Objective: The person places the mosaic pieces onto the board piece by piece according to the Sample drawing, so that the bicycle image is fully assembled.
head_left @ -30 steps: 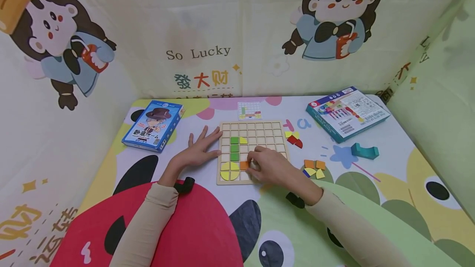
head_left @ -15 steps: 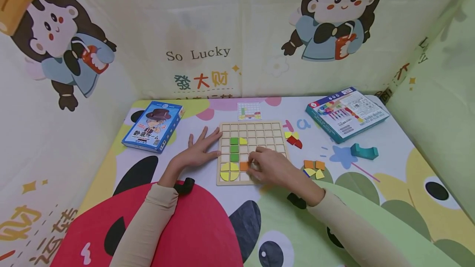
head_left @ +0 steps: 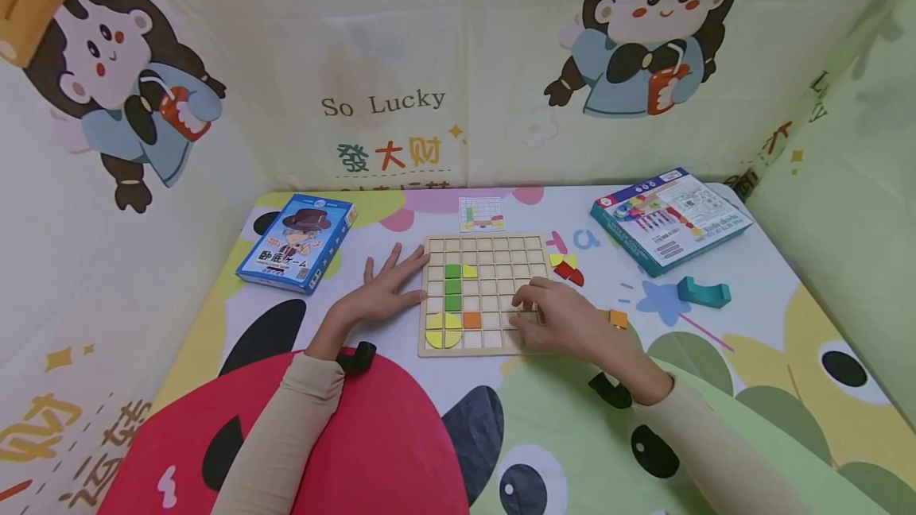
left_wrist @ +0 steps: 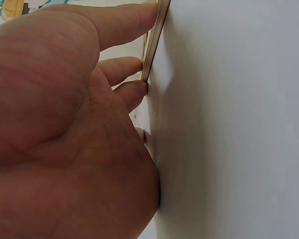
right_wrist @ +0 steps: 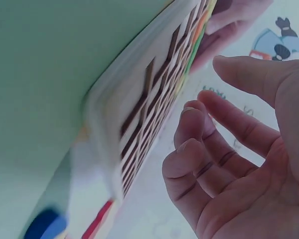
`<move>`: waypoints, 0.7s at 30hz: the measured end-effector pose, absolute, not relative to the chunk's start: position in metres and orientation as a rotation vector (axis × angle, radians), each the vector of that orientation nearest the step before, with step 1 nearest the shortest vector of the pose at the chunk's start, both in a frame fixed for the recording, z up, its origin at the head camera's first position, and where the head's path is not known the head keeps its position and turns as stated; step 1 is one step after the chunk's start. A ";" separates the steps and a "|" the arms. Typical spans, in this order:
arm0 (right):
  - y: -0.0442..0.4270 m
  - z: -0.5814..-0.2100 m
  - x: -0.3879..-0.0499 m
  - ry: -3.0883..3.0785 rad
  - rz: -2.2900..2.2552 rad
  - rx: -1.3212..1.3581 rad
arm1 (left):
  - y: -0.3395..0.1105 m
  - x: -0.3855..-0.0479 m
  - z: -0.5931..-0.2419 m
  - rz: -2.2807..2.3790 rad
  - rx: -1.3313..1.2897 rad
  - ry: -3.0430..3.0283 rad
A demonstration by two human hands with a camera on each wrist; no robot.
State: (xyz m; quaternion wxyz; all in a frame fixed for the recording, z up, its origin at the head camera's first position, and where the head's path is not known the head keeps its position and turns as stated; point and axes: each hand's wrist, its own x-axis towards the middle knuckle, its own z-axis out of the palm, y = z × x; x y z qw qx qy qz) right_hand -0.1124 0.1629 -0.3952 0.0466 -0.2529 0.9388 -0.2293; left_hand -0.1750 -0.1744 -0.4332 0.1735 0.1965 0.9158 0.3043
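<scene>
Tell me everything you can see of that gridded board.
The gridded board looks like pale wood, divided into square cells. It lies flat on the tabletop. Three green squares line up on it; four yellow quarter-rounds make a circle at its near-left corner, an orange square beside them, and one yellow piece beside the farthest green. The left grip touches its left edge; the right grip hovers over its right side, hiding some cells.

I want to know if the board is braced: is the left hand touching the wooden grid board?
Touching. The left wrist view shows the left hand with its fingertips against the side edge of the wooden grid board.
</scene>
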 end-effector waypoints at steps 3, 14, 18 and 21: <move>0.177 -0.397 -0.111 2.875 -0.715 -0.743 | -0.175 -0.175 -0.433 0.862 0.560 2.600; 0.233 -0.399 -0.102 2.941 -0.736 -0.617 | -0.176 -0.176 -0.433 0.853 0.562 2.601; 0.252 -0.400 -0.098 2.975 -0.739 -0.620 | -0.175 -0.176 -0.433 0.851 0.555 2.602; 0.266 -0.399 -0.095 2.976 -0.760 -0.609 | -0.175 -0.175 -0.433 0.855 0.566 2.603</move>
